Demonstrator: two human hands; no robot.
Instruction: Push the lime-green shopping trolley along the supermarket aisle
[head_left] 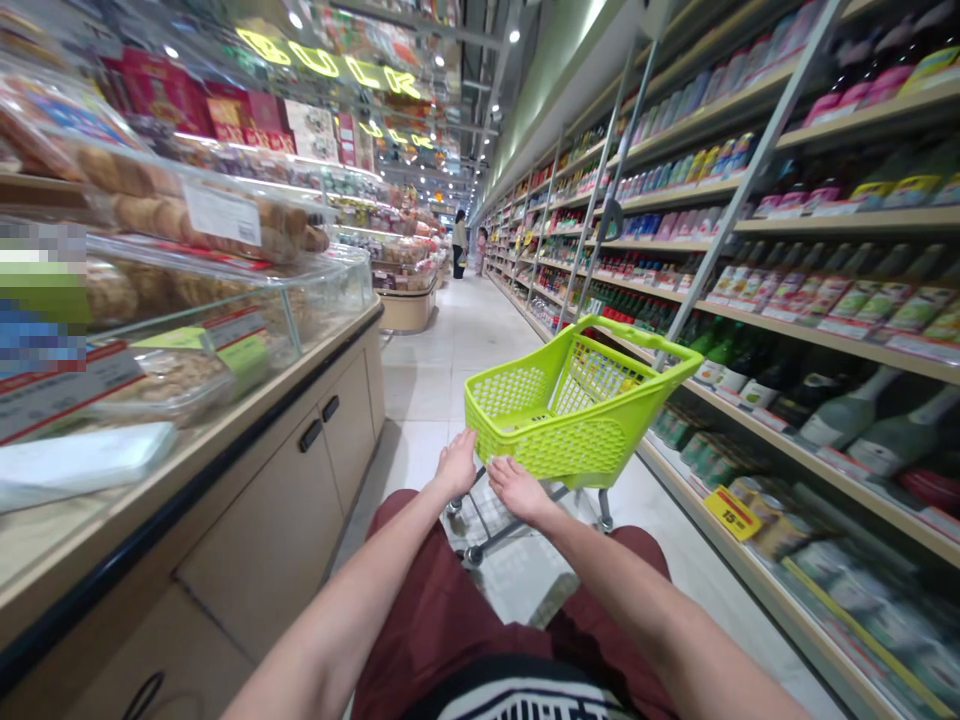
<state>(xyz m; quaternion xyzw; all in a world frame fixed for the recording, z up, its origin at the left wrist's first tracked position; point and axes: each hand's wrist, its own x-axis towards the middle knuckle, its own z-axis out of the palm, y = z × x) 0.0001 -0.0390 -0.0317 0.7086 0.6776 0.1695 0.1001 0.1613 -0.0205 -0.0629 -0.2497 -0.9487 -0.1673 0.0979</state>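
Note:
A lime-green plastic shopping cart [551, 455] stands on the floor in front of my knees, turned at an angle, its handle at the far right end. My left hand [456, 465] is at the cart's near left corner, fingers stretched out toward the basket wall. Beside it, my right hand [519, 490] lies palm down with straight fingers just below the basket's near side. Whether the fingertips press on the plastic I cannot tell. Neither hand is wrapped around anything. Some yellow shows through the basket's far lattice.
To the left runs a bulk-food counter [315, 370] with cabinet doors and packaged baked goods [202, 215]. Tall shelves [847, 335] of bottles and cans line the right, with a yellow price tag [733, 513]. The tiled aisle [450, 320] leads to a distant person [459, 243].

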